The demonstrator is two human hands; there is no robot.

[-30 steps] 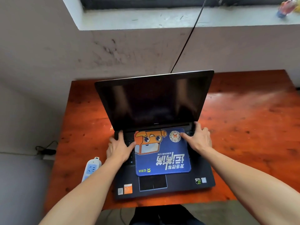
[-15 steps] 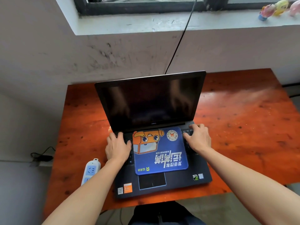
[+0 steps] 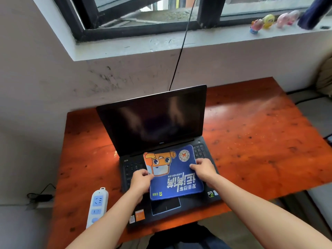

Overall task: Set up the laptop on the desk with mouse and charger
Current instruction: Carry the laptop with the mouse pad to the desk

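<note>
At the far left edge of the frame, below desk level, a small black adapter with a thin lead (image 3: 42,196) lies by the wall. I cannot tell whether it is the laptop's charger. Right of it, on the lower left corner of the orange-red varnished wooden desk (image 3: 251,141), lies a white and pale blue plastic power strip (image 3: 98,206). It sits near the laptop's side, probably so that a charger can reach it.

The left hand (image 3: 141,179) grips the left edge of the blue rectangular fabric mouse pad with an orange cartoon figure (image 3: 177,177). Its thumb is on top and the other fingers curl out of sight under the edge. The pad lies across the keyboard of the open dark grey laptop (image 3: 152,123) in the middle of the frame, whose screen is black and whose touchpad shows below the pad.

The right hand (image 3: 204,169) pinches the pad's right edge the same way, thumb on the print and fingers tucked beneath. A hold at both edges suits lifting the pad flat off the keys. I judge it is bound for the desk's right half, where a mouse would work. No mouse shows.

A thin black cable (image 3: 179,56) drops from the window behind the screen. Small coloured toy figures (image 3: 265,21) stand on the sill at upper right.
</note>
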